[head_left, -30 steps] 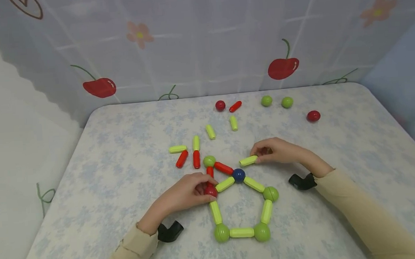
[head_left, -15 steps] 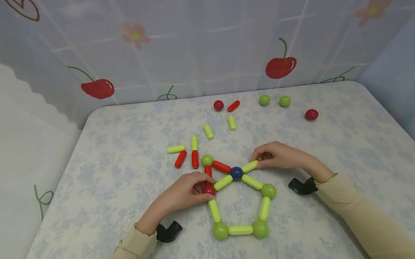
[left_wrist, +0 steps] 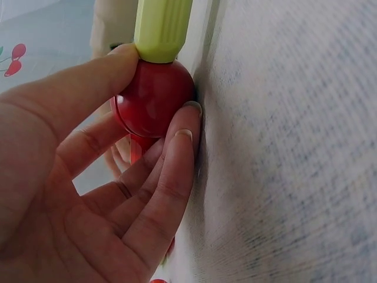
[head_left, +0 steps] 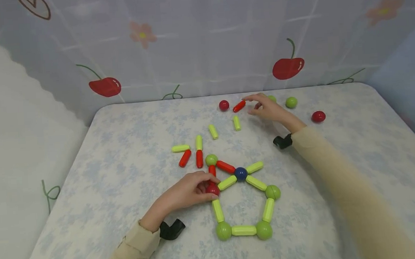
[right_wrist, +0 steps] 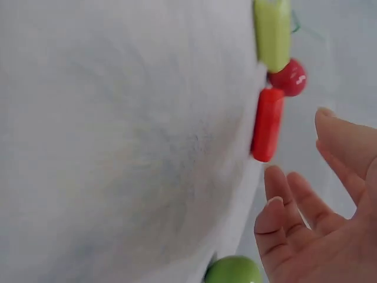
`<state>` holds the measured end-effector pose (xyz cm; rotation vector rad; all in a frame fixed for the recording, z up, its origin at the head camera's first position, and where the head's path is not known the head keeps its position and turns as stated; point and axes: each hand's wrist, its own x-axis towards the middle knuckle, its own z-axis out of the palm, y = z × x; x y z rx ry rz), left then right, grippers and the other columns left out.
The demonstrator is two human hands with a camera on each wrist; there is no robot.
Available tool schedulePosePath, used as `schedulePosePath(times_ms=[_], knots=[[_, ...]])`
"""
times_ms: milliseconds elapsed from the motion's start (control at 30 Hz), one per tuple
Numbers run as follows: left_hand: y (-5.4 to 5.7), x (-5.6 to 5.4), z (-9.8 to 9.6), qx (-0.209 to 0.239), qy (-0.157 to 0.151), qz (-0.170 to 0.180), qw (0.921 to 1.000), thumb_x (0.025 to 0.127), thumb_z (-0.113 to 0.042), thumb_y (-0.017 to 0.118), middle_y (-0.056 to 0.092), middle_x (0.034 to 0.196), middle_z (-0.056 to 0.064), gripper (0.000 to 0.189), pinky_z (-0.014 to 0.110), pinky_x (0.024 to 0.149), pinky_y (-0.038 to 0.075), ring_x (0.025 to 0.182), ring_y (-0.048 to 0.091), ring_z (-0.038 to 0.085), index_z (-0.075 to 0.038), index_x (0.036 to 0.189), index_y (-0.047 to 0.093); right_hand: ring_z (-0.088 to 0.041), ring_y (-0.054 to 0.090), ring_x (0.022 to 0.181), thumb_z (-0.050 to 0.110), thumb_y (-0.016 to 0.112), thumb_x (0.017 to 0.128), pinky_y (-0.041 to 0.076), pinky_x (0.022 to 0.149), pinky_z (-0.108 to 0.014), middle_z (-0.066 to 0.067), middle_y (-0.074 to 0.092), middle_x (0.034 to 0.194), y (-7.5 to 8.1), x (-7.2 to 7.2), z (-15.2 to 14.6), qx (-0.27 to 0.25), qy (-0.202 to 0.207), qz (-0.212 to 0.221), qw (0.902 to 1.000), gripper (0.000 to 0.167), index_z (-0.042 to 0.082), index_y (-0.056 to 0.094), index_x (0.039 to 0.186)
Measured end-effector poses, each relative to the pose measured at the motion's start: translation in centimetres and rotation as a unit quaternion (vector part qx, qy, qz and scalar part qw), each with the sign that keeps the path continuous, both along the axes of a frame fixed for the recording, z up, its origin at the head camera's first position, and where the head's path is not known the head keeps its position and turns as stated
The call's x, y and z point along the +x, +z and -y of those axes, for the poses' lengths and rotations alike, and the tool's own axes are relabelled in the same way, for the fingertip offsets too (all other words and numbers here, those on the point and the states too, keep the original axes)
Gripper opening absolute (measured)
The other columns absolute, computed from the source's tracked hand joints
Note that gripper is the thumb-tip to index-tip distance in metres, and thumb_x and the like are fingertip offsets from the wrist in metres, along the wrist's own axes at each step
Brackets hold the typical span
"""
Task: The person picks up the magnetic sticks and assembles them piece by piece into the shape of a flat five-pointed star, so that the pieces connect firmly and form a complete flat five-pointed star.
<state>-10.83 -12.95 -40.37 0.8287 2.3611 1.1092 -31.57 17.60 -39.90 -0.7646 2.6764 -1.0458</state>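
A pentagon of balls and rods lies on the table. My left hand (head_left: 188,190) grips the red ball (left_wrist: 156,97) at its left corner, thumb on one side and fingertips on the other. A yellow-green rod (left_wrist: 163,29) joins that ball. At the top corner is a blue ball (head_left: 241,173), from which another yellow-green rod (head_left: 255,166) sticks out to the upper right. A green ball (head_left: 211,159) with two red rods forms a triangle at the upper left. My right hand (head_left: 268,109), fingers spread, is beside a loose red rod (right_wrist: 268,125) at the back, holding nothing.
Loose yellow-green rods (head_left: 213,132) and red rods (head_left: 185,158) lie left of and behind the pentagon. A loose red ball (head_left: 224,105) is near the back edge. Further right are a green ball (head_left: 291,102) and another red ball (head_left: 318,116).
My right hand set the yellow-green rod against the blue ball, let go and moved back to the loose red rod. My left hand keeps its grip on the red ball.
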Motion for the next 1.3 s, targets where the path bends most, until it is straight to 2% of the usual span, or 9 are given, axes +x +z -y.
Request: schedulePosePath(times_ms=[167, 300, 367, 533, 667, 867, 1067, 1133, 1300], knots=[[-0.2, 0.0, -0.4, 0.005, -0.005, 0.000, 1.0000, 0.085, -0.022, 0.071, 0.054, 0.089, -0.005, 0.031, 0.025, 0.070, 0.048, 0.077, 0.054, 0.009, -0.014, 0.114, 0.063, -0.034, 0.045, 0.092, 0.006, 0.064, 0.089, 0.041, 0.079, -0.043, -0.021, 0.045, 0.113, -0.4, -2.4, 1.2, 0.064, 0.007, -0.003, 0.9979, 0.037, 0.002, 0.055, 0.125], [-0.2, -0.1, -0.4, 0.005, -0.002, -0.003, 1.0000, 0.085, -0.021, 0.072, 0.054, 0.088, -0.005, 0.031, 0.025, 0.069, 0.048, 0.076, 0.053, 0.009, -0.014, 0.113, 0.063, -0.032, 0.047, 0.089, 0.006, 0.066, 0.087, 0.040, 0.078, -0.043, -0.018, 0.052, 0.100, -0.5, -2.7, 1.5, 0.087, 0.006, -0.019, 0.9960, 0.020, -0.001, 0.059, 0.105], [-0.2, -0.1, -0.3, 0.006, -0.001, -0.003, 1.0000, 0.085, -0.021, 0.072, 0.054, 0.088, -0.005, 0.031, 0.025, 0.069, 0.048, 0.076, 0.053, 0.009, -0.014, 0.113, 0.063, -0.032, 0.049, 0.090, 0.007, 0.066, 0.087, 0.042, 0.079, -0.043, -0.017, 0.055, 0.099, -0.5, -2.2, 1.2, 0.088, -0.006, -0.012, 0.9960, 0.018, 0.000, 0.059, 0.102], [-0.1, -0.1, -0.3, 0.003, 0.006, -0.005, 1.0000, 0.084, -0.020, 0.073, 0.054, 0.089, -0.006, 0.032, 0.025, 0.069, 0.048, 0.077, 0.053, 0.009, -0.014, 0.113, 0.062, -0.028, 0.055, 0.083, 0.011, 0.065, 0.089, 0.046, 0.072, -0.036, -0.015, 0.061, 0.096, 0.2, 0.8, -0.7, 0.046, -0.041, 0.005, 0.9981, 0.024, -0.001, 0.060, 0.109], [-0.1, 0.0, -0.3, -0.002, 0.015, -0.010, 0.9998, 0.084, -0.020, 0.072, 0.054, 0.090, -0.007, 0.032, 0.025, 0.069, 0.048, 0.078, 0.053, 0.009, -0.014, 0.114, 0.062, -0.027, 0.058, 0.076, 0.014, 0.066, 0.089, 0.048, 0.065, -0.029, -0.014, 0.063, 0.091, 0.5, 4.3, -2.8, -0.051, -0.068, 0.052, 0.9950, 0.027, -0.003, 0.058, 0.109], [-0.4, 0.3, -0.8, -0.004, 0.038, -0.033, 0.9988, 0.084, -0.019, 0.072, 0.054, 0.088, -0.007, 0.030, 0.024, 0.066, 0.048, 0.075, 0.052, 0.009, -0.013, 0.113, 0.063, -0.022, 0.058, 0.083, 0.022, 0.065, 0.090, 0.048, 0.072, -0.029, -0.004, 0.065, 0.094, 0.3, 8.9, -5.3, -0.165, -0.111, 0.157, 0.9674, 0.041, -0.002, 0.055, 0.122], [-0.3, 0.9, -2.2, -0.007, 0.082, -0.052, 0.9953, 0.084, -0.022, 0.072, 0.055, 0.089, -0.006, 0.034, 0.024, 0.065, 0.047, 0.075, 0.052, 0.010, -0.011, 0.115, 0.063, -0.016, 0.056, 0.089, 0.021, 0.055, 0.097, 0.048, 0.078, -0.025, -0.004, 0.060, 0.100, -0.4, 11.0, -6.2, -0.270, -0.095, 0.221, 0.9321, 0.041, -0.008, 0.044, 0.125], [-0.2, 1.1, -2.5, -0.012, 0.089, -0.056, 0.9944, 0.084, -0.023, 0.072, 0.056, 0.090, -0.005, 0.035, 0.024, 0.066, 0.047, 0.076, 0.052, 0.011, -0.010, 0.116, 0.063, -0.014, 0.056, 0.092, 0.021, 0.052, 0.098, 0.048, 0.080, -0.025, -0.007, 0.059, 0.107, -0.8, 11.3, -6.2, -0.276, -0.092, 0.230, 0.9289, 0.040, -0.010, 0.046, 0.124], [-0.2, 1.2, -2.9, -0.019, 0.091, -0.063, 0.9936, 0.085, -0.023, 0.072, 0.056, 0.090, -0.005, 0.035, 0.024, 0.066, 0.047, 0.076, 0.052, 0.011, -0.010, 0.116, 0.063, -0.008, 0.059, 0.086, 0.026, 0.056, 0.096, 0.050, 0.075, -0.024, -0.006, 0.062, 0.107, -1.3, 11.8, -5.1, -0.209, -0.135, 0.225, 0.9420, 0.044, -0.009, 0.052, 0.123]])
